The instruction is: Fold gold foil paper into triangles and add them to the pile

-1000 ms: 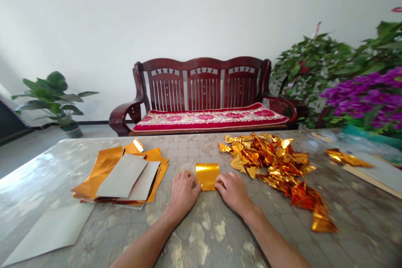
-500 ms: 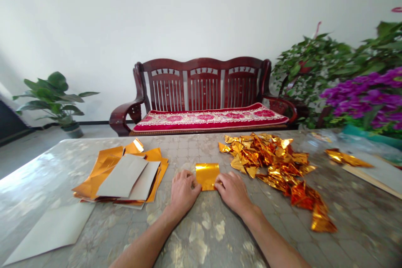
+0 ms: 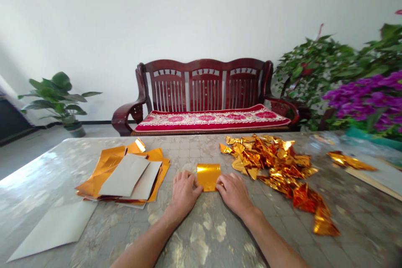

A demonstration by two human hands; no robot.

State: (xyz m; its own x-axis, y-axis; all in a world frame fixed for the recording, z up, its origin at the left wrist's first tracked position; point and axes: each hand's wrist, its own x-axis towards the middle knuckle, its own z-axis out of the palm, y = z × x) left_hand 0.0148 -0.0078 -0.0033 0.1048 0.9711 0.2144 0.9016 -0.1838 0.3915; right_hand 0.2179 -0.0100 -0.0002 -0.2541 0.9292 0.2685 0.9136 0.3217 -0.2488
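A sheet of gold foil paper (image 3: pixel 209 177), curved over at its far edge, lies on the table in front of me. At its near left corner, my left hand (image 3: pixel 184 190) pinches the edge between thumb and curled fingers. The near right corner is gripped the same way by my right hand (image 3: pixel 234 192). Left of my hands rests a loose stack of gold foil sheets (image 3: pixel 106 167), with pale paper backs (image 3: pixel 124 176) facing up on top. To the right spreads a heap of folded gold foil pieces (image 3: pixel 266 155).
A single pale sheet (image 3: pixel 53 228) lies at the table's near left. Clear plastic (image 3: pixel 323 140), a folded foil piece (image 3: pixel 348 161) and purple flowers (image 3: pixel 373 96) are at the right. Beyond the patterned table (image 3: pixel 201 234) stands a wooden bench (image 3: pixel 205 88); a potted plant (image 3: pixel 63 98) is far left.
The whole view has shifted slightly, with things appearing a little further right. Both hands keep their hold on the foil sheet, which looks nearly the same.
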